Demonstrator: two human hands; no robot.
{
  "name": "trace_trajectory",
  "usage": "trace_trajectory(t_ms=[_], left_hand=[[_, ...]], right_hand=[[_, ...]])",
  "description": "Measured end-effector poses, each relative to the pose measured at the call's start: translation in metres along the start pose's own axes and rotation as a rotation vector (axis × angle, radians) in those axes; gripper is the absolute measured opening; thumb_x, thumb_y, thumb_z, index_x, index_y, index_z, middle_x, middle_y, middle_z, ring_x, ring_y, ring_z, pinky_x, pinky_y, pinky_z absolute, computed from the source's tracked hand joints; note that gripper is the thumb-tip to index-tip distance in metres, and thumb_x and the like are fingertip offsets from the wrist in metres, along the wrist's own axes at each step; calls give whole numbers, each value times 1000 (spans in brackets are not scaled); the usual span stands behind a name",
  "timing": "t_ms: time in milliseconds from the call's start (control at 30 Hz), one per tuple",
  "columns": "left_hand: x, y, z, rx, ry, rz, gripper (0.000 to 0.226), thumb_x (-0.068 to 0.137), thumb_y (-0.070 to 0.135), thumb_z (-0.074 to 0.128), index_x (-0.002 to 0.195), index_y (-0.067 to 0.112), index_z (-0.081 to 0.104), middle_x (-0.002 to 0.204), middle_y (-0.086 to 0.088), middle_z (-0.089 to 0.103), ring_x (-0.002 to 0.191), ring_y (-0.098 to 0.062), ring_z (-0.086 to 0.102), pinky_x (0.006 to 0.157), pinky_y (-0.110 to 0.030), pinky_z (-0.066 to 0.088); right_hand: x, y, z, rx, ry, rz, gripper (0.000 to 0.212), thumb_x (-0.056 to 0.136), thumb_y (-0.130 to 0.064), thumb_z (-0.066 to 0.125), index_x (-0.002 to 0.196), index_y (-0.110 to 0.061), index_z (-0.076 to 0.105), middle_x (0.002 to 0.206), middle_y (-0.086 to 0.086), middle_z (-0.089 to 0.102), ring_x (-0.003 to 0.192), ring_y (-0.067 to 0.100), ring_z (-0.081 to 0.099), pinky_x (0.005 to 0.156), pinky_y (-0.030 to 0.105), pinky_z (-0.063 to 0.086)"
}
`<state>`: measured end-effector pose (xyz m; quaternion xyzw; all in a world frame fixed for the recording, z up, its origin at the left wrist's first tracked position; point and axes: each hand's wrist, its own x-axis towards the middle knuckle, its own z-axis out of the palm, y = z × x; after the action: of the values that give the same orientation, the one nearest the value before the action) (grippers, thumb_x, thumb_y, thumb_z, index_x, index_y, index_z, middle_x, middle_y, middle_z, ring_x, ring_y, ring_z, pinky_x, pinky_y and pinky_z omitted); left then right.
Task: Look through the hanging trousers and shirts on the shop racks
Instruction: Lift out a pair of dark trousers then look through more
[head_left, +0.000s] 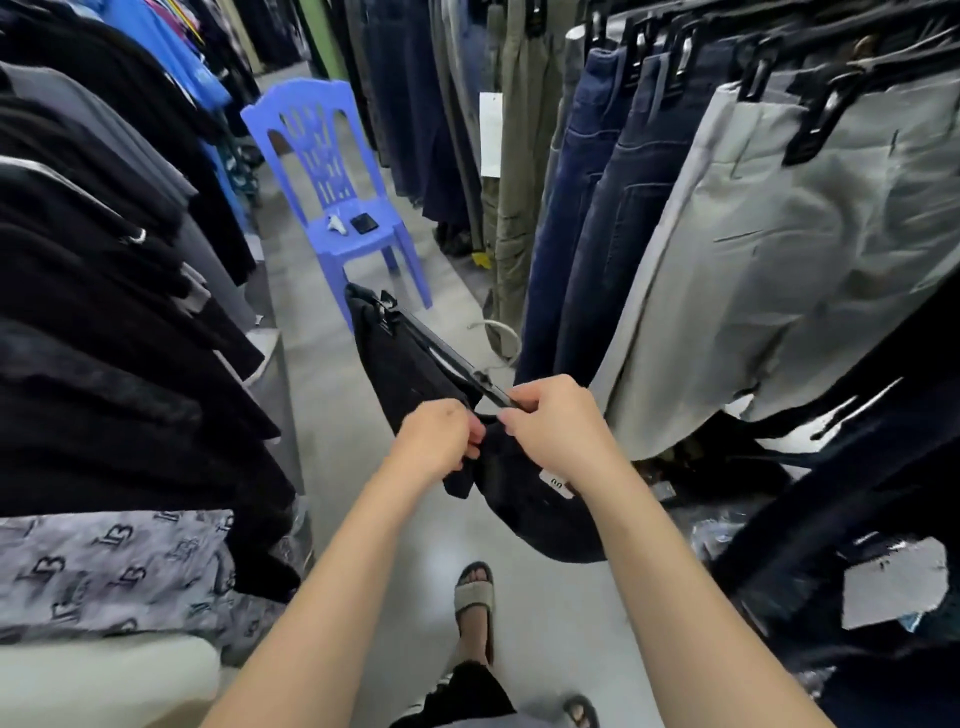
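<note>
Both hands, left (435, 436) and right (558, 426), pinch dark trousers (415, 374) on a black hanger (452, 358).

Black trousers (410, 364) on a black clip hanger (447, 358) are hanging tilted at the frame's centre, clear of the racks. Grey trousers (789, 249) and dark blue jeans (587, 218) are hanging from clips along the right. Black shirts (104, 291) are overlapping down the left side.
</note>
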<state>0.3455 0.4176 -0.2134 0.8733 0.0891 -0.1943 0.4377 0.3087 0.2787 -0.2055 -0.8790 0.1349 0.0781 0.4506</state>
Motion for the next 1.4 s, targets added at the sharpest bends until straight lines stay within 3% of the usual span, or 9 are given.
trace_trajectory(t_ms=[167, 267, 367, 533, 700, 867, 1067, 1233, 1400], left_hand=[[-7, -10, -1, -83, -48, 23, 19, 72, 4, 46, 86, 8, 59, 74, -9, 62, 69, -26, 58, 67, -41, 51], [-16, -11, -11, -171, -49, -28, 52, 51, 15, 45, 100, 2, 57, 76, -10, 58, 71, -25, 54, 67, -39, 47], [-23, -11, -12, -149, -59, -1, 40, 70, 22, 55, 110, 15, 54, 95, -4, 65, 81, -17, 62, 69, -32, 51], [-22, -25, -29, -30, -96, 68, 34, 85, -3, 53, 108, 22, 60, 97, -1, 69, 85, -14, 63, 78, -29, 51], [-19, -33, -65, 174, -17, 105, 34, 80, 9, 59, 99, 34, 71, 83, 5, 74, 72, -16, 63, 72, -31, 53], [-16, -19, -89, 322, 9, 50, 27, 77, 20, 66, 84, 46, 74, 78, 14, 73, 81, -20, 68, 80, -33, 55], [-18, 3, -104, 528, -150, 157, 33, 80, 18, 63, 82, 49, 74, 85, 23, 73, 94, -10, 66, 90, -32, 53], [-24, 20, -108, 607, -232, 236, 35, 83, 19, 63, 85, 53, 72, 89, 20, 73, 95, -13, 66, 92, -35, 53], [-28, 43, -96, 617, -299, 335, 43, 83, 10, 60, 84, 52, 73, 86, 24, 73, 93, -12, 67, 88, -37, 55]], right_hand=[[8, -9, 40, 302, -160, -13, 29, 100, -17, 45, 92, -3, 69, 79, 20, 67, 64, 18, 53, 53, 27, 39], [15, -13, 59, 627, -250, 86, 41, 101, -28, 43, 101, 7, 64, 79, 20, 58, 71, 27, 53, 62, 36, 39], [20, -17, 70, 897, -361, 172, 49, 104, -36, 40, 120, 5, 62, 102, 21, 63, 95, 30, 61, 77, 39, 48], [16, -20, 65, 918, -522, 115, 50, 106, -37, 37, 134, 1, 55, 127, 14, 64, 118, 19, 62, 97, 27, 50], [11, -22, 53, 862, -569, 108, 51, 105, -35, 44, 140, 1, 47, 136, 14, 55, 128, 23, 54, 109, 35, 44], [9, -18, 26, 771, -354, 51, 31, 99, -17, 56, 129, -9, 56, 120, 11, 65, 113, 19, 65, 98, 32, 53], [9, 1, -7, 259, 401, -219, 34, 79, -4, 63, 103, -28, 67, 110, -5, 58, 93, 3, 59, 83, 17, 48], [-1, 12, -28, -266, 175, -357, 50, 75, -13, 66, 116, -40, 66, 125, -19, 56, 141, 16, 27, 106, 36, 25], [-13, 25, -49, -299, 446, -323, 12, 78, -44, 72, 90, -40, 72, 83, -19, 57, 110, 13, 48, 82, 32, 27]])
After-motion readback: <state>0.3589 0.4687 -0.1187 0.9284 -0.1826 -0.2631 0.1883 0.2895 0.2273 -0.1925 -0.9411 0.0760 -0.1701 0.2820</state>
